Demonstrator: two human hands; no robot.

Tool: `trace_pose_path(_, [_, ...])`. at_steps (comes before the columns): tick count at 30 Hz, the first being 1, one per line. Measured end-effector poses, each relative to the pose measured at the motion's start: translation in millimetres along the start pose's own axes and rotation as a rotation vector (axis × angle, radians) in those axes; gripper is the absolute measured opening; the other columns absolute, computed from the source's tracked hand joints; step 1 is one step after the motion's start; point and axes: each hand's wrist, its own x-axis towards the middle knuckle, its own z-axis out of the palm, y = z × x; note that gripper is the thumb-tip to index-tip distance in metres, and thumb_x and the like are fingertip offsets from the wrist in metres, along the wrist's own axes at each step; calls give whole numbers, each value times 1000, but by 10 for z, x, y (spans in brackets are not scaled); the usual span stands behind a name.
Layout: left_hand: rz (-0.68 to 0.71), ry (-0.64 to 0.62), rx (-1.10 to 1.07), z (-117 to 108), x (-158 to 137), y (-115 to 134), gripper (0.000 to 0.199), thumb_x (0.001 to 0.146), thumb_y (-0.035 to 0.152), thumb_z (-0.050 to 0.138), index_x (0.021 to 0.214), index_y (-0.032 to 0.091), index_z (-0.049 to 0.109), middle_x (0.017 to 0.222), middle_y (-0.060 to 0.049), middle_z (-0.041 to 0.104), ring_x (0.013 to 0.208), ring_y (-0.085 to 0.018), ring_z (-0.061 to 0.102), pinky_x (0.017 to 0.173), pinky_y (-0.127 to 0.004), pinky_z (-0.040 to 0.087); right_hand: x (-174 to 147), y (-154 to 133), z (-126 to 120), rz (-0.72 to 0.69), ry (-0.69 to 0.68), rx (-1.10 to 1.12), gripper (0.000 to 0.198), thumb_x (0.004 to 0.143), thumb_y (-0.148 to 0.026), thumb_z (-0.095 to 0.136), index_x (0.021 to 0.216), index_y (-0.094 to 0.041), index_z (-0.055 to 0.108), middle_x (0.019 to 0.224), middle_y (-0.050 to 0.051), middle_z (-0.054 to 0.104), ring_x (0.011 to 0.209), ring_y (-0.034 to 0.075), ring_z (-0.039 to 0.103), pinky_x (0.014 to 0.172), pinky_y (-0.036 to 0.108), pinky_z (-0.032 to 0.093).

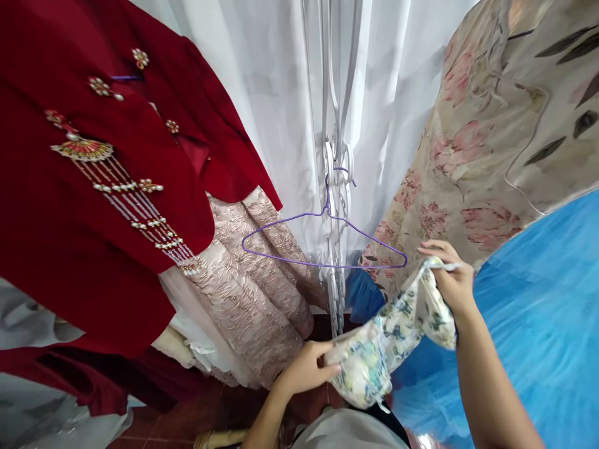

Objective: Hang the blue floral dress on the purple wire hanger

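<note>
A white bra top with a blue, green and yellow floral print stretches between my two hands, low in front of my body. My left hand pinches its left end between thumb and fingers, beside one rounded cup. The other end is in my right hand, thumb folded over the fabric and a thin white strip showing at the fingers. Just above the top, a purple wire hanger with nothing on it hangs by its hook from a white ring chain. Neither hand touches the hanger.
On the left hangs a dark red velvet jacket with beaded ornaments, over a pale pink textured skirt. A floral cream garment and blue tulle hang at right. White curtains stand behind; reddish floor tiles lie below.
</note>
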Motion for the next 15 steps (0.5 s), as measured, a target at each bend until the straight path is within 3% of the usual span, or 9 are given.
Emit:
trace_pose_path(2, [75, 193, 19, -227, -115, 93, 16, 79, 30, 64, 88, 18, 68, 83, 0, 66, 78, -18, 56, 73, -27, 44, 238, 38, 167, 81, -96, 55, 19, 83, -33, 66, 88, -23, 81, 96, 8, 74, 94, 25, 67, 88, 39, 51])
trace_pose_path(4, [112, 372, 74, -529, -208, 171, 13, 76, 27, 63, 86, 19, 64, 80, 0, 63, 76, -19, 55, 71, -27, 45, 447, 21, 380, 190, -219, 106, 23, 83, -39, 66, 79, -20, 78, 83, 7, 74, 78, 21, 65, 72, 32, 52])
trace_pose_path(7, [104, 591, 204, -1083, -281, 215, 16, 69, 20, 59, 85, 21, 56, 78, 1, 57, 76, -18, 52, 69, -26, 42, 660, -66, 630, 377, -414, 217, 38, 77, -50, 73, 60, -17, 66, 59, 1, 62, 54, 13, 51, 49, 23, 38])
trace_pose_path(9, [99, 708, 318, -1471, -266, 208, 20, 66, 13, 51, 83, 21, 52, 78, 1, 53, 76, -18, 50, 69, -26, 39, 721, -132, 697, 476, -515, 276, 48, 70, -56, 79, 52, -17, 57, 49, -3, 50, 46, 9, 39, 42, 21, 28])
trace_pose_path(12, [125, 779, 495, -2004, -142, 231, 21, 65, 7, 42, 80, 21, 48, 80, 0, 52, 79, -19, 50, 72, -27, 38, 714, -204, 687, 524, -586, 301, 56, 65, -61, 82, 49, -17, 51, 45, -5, 42, 43, 6, 32, 40, 20, 22])
trace_pose_path(15, [186, 810, 646, -2429, 67, 389, 23, 68, 3, 40, 80, 21, 48, 84, -3, 56, 85, -21, 53, 76, -29, 40, 670, -225, 652, 526, -602, 305, 56, 63, -64, 83, 50, -16, 55, 46, -4, 45, 43, 7, 34, 40, 21, 23])
